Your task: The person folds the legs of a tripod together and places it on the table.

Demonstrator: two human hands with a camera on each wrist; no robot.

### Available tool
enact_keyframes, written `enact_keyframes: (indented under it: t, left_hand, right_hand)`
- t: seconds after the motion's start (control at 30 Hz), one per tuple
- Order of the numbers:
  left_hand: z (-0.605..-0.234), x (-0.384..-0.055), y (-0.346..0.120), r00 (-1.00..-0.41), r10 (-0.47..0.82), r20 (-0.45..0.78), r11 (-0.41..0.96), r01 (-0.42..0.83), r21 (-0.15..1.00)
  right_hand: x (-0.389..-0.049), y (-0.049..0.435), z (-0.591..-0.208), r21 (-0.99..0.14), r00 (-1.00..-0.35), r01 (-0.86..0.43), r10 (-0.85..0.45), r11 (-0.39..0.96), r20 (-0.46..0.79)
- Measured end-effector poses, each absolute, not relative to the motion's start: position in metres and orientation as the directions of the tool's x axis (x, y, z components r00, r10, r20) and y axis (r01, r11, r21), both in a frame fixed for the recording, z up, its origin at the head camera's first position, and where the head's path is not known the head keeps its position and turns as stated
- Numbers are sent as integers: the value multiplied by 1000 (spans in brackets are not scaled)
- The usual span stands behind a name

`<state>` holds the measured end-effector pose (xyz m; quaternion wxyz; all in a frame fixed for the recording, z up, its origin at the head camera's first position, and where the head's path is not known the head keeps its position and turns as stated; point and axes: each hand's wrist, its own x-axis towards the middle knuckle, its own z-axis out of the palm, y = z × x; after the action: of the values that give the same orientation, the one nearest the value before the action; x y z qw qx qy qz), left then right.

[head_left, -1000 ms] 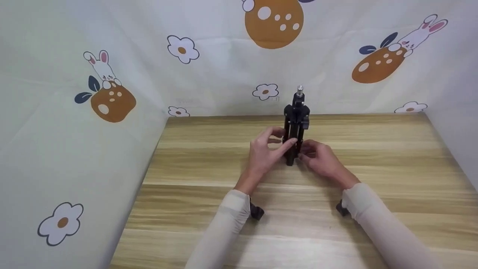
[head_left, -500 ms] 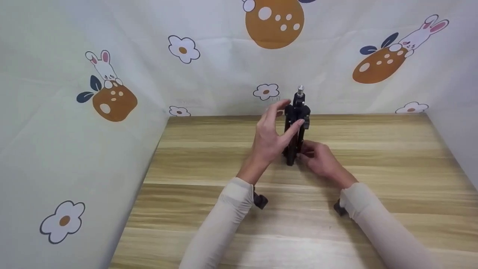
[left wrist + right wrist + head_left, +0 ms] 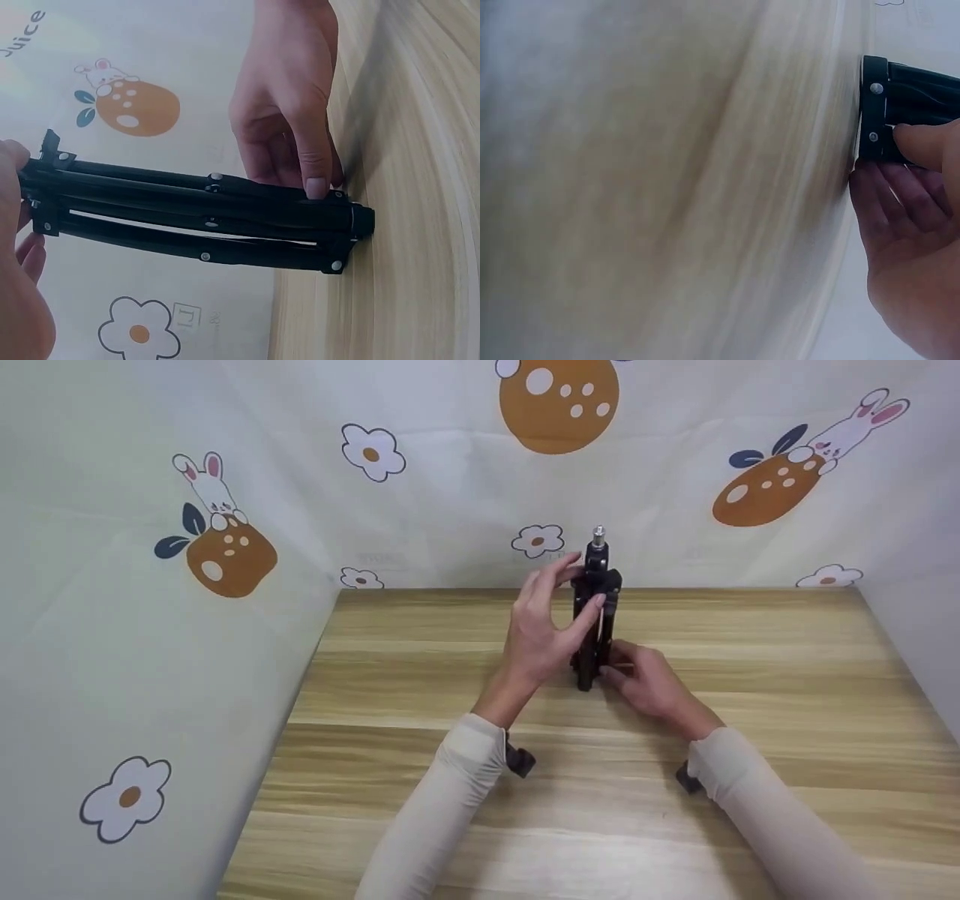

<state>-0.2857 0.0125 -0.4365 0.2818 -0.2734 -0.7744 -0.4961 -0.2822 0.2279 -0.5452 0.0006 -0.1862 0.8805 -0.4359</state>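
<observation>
A folded black tripod stand [image 3: 586, 660] with a silver screw stud on top stands upright on the wooden table, close to the back wall. My left hand [image 3: 534, 634] holds it near the collar at the top, thumb in front and fingers on the far side. Down by the feet, my right hand [image 3: 646, 681] pinches a leg end from the right. The left wrist view shows the folded legs [image 3: 187, 199] with their rivets, lying close together. In the right wrist view, thumb and fingers touch the riveted lower end [image 3: 874, 112]. The left fingertips are partly hidden behind the stand.
Behind the table [image 3: 420, 772] hangs a pale cloth wall [image 3: 442, 510] printed with rabbits, oranges and flowers, continuing along both sides. A black wrist mount [image 3: 519, 760] sits under the left cuff, and another [image 3: 688, 778] under the right.
My left hand has slid up the stand from its middle to near the top. The stand has turned slightly, its top shifting a little left. The right hand stays at the bottom.
</observation>
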Motion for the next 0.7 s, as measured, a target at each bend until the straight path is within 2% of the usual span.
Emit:
enact_keyframes:
  t: [0.13, 0.5, 0.7]
  left_hand:
    - [-436, -285, 12, -695, 128, 707, 363, 696, 619]
    - [-432, -286, 3, -697, 78, 712, 267, 703, 659]
    - [-431, -289, -5, -698, -12, 716, 201, 700, 685]
  right_hand:
    - [-280, 231, -543, -755, -929, -333, -332, 565, 162]
    - [-275, 248, -537, -776, -936, -322, -307, 543, 174]
    - [-271, 258, -535, -759, -941, -323, -280, 565, 192]
